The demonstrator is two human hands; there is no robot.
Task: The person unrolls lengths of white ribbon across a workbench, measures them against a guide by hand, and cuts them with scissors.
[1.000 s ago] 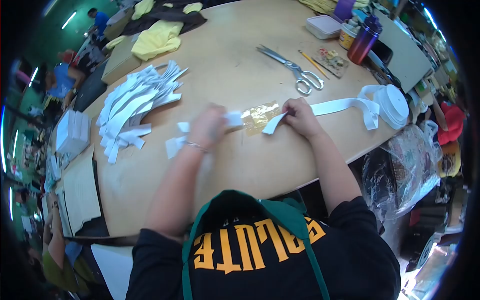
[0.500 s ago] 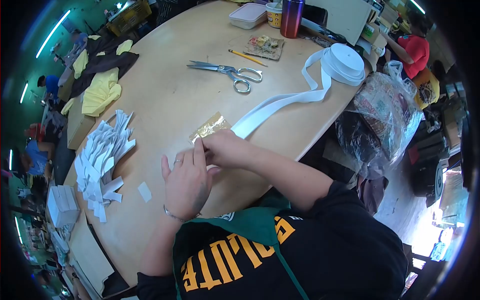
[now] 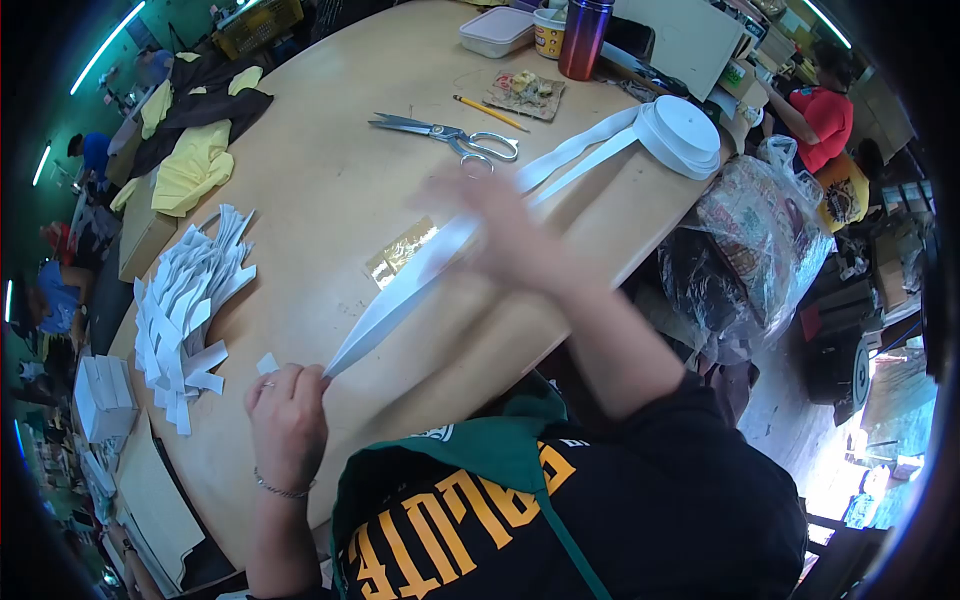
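Note:
A white elastic band (image 3: 385,318) stretches diagonally across the table from its roll (image 3: 683,132) at the upper right. My left hand (image 3: 288,412) is closed on the band's free end near the front edge of the table. Over the middle of the band is my right hand (image 3: 490,230), smeared by motion, so its fingers cannot be made out. A shiny gold-brown taped rectangle (image 3: 392,262) lies under the band, partly covered. One small white piece (image 3: 267,363) sits just beyond my left hand. Metal scissors (image 3: 440,132) rest farther back, one handle loop close to the blurred hand.
Many cut white strips (image 3: 190,310) are heaped at the left. Behind the scissors lie a yellow pencil (image 3: 492,112) and a cardboard piece (image 3: 525,95). A tumbler (image 3: 583,40) and a lidded tub (image 3: 497,32) stand at the back. A plastic-wrapped bundle (image 3: 755,240) is beside the table; a person in red sits beyond.
My hands, together near the gold-brown rectangle before, are now apart. The left has moved toward the lower left, drawing out the band's end; the right has swung up along the band.

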